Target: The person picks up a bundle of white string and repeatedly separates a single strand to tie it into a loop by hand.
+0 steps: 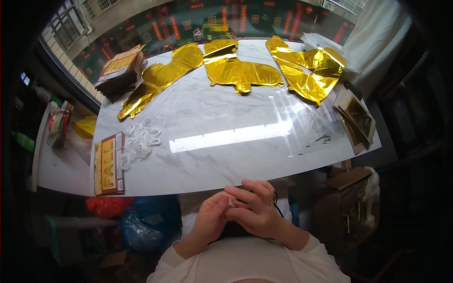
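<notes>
Both hands meet close to the body, just below the near edge of the marble-patterned table point(226, 155). Left hand point(212, 219): fingers curled in, thumb and forefinger pinched on a small white piece point(230, 203). Right hand point(257, 212): folded over the left, fingertips closing on the same piece from the other side. Too small to tell what the piece is; possibly a bit of white string or a folded strip.

Risk, as a judgement: the piece is tiny and held only at the fingertips, over the lap and off the table. A slip of either pinch would likely drop it into the dark clutter below, where it would be hard to find. The overlapping fingers also hide it from view, so any fumble may go unnoticed.

Outward: a loose heap of white string point(140, 140) lies near the table's left edge, well apart from the hands, beside a flat printed packet point(108, 164). Three gold foil balloons point(240, 70), deflated, lie along the far edge. Clear plastic sleeves point(302, 122) rest to the right, with a stack of packets point(357, 118) at the right edge.
</notes>
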`<state>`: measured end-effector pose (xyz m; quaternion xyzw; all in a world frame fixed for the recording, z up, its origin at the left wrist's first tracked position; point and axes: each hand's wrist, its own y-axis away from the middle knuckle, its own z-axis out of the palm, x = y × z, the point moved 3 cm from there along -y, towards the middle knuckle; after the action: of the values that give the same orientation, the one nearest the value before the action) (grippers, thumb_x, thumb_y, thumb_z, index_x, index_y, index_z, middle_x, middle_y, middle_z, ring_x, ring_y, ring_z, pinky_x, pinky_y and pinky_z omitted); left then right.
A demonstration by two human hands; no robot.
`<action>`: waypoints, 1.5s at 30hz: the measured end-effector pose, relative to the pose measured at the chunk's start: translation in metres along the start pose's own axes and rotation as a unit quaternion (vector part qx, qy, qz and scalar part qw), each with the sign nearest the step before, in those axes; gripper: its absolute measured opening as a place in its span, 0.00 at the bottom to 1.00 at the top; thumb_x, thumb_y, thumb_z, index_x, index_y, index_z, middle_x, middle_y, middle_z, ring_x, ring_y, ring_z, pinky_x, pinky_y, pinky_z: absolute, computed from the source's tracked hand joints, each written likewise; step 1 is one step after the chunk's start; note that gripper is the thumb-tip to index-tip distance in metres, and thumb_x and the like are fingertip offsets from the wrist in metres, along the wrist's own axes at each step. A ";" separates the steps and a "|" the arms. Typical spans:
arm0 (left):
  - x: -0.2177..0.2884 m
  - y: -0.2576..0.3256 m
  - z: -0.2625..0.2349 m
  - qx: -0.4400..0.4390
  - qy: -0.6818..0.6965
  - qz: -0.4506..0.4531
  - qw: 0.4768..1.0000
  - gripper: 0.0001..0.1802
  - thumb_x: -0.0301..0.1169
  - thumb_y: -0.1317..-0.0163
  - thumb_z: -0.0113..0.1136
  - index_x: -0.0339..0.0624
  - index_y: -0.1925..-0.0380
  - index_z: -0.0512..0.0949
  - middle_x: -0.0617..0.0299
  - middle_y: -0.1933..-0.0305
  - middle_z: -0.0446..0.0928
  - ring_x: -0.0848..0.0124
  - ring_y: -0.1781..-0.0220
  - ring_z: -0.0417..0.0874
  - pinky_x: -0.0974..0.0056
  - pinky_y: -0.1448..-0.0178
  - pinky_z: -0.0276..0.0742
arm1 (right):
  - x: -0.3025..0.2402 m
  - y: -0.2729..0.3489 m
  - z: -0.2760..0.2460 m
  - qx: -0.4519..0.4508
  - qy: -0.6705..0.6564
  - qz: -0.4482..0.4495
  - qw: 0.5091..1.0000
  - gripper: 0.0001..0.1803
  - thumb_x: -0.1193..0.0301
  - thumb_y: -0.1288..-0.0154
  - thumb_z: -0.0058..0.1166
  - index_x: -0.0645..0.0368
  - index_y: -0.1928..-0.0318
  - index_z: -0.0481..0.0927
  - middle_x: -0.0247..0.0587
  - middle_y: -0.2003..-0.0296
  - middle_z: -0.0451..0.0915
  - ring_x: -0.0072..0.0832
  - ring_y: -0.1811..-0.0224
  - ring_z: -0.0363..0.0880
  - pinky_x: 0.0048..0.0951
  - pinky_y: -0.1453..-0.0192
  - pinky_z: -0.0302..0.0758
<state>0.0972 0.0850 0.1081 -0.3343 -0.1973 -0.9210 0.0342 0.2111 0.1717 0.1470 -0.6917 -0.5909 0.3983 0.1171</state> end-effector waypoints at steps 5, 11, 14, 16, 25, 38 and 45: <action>0.018 -0.006 -0.035 -0.023 0.038 0.060 0.997 0.13 0.38 0.25 0.51 0.38 0.60 0.77 0.66 0.71 0.77 0.78 0.69 0.77 0.70 0.63 0.77 | 0.004 -0.011 -0.007 0.013 -0.188 -0.001 0.982 0.07 0.70 0.46 0.68 0.51 0.64 0.85 0.38 0.43 0.80 0.39 0.40 0.72 0.39 0.41 0.69; 0.122 -0.004 -0.065 0.311 -0.573 0.430 0.625 0.07 0.29 0.34 0.62 0.36 0.68 0.83 0.64 0.78 0.74 0.74 0.75 0.74 0.68 0.70 0.70 | 0.048 0.018 -0.014 -0.068 -0.120 0.111 0.984 0.08 0.75 0.46 0.68 0.55 0.64 0.86 0.39 0.64 0.84 0.34 0.64 0.82 0.31 0.59 0.76; 0.150 -0.003 -0.091 0.349 -0.681 0.383 0.518 0.05 0.26 0.39 0.66 0.35 0.66 0.84 0.59 0.74 0.76 0.69 0.74 0.75 0.66 0.69 0.69 | 0.065 0.040 -0.019 -0.088 -0.069 0.171 0.979 0.04 0.73 0.43 0.66 0.57 0.66 0.85 0.39 0.67 0.83 0.36 0.65 0.81 0.32 0.60 0.76; 0.157 -0.009 -0.106 0.339 -0.694 0.362 0.522 0.06 0.26 0.41 0.67 0.34 0.66 0.84 0.57 0.71 0.77 0.65 0.73 0.76 0.65 0.67 0.71 | 0.073 0.050 -0.024 -0.114 -0.025 0.247 0.962 0.04 0.72 0.43 0.66 0.57 0.67 0.85 0.39 0.68 0.83 0.38 0.66 0.80 0.33 0.61 0.75; 0.157 0.000 -0.108 0.402 -0.725 0.377 0.413 0.06 0.27 0.45 0.72 0.42 0.68 0.85 0.59 0.64 0.73 0.62 0.55 0.75 0.58 0.51 0.72 | 0.120 0.083 -0.021 -0.183 0.002 0.360 0.915 0.16 0.77 0.49 0.62 0.58 0.57 0.86 0.51 0.60 0.84 0.49 0.58 0.83 0.39 0.52 0.79; 0.028 0.021 -0.107 0.085 -0.708 0.561 0.421 0.06 0.32 0.43 0.70 0.47 0.69 0.81 0.61 0.73 0.73 0.65 0.72 0.73 0.61 0.68 0.69 | 0.163 0.106 0.065 -0.327 0.015 0.344 0.880 0.27 0.52 0.33 0.54 0.52 0.40 0.76 0.50 0.37 0.71 0.49 0.33 0.65 0.46 0.34 0.66; -0.045 -0.032 -0.152 0.097 -0.824 0.180 0.528 0.10 0.39 0.42 0.66 0.53 0.61 0.84 0.52 0.59 0.82 0.48 0.61 0.84 0.51 0.59 0.81 | 0.159 0.097 0.084 -0.378 0.024 0.330 0.865 0.26 0.50 0.38 0.57 0.51 0.46 0.79 0.46 0.43 0.77 0.46 0.39 0.73 0.46 0.37 0.71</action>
<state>0.0341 0.0527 -0.0375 -0.9677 -0.1619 -0.1858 0.0536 0.2204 0.2640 -0.0351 -0.8469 -0.4305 0.1434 -0.2771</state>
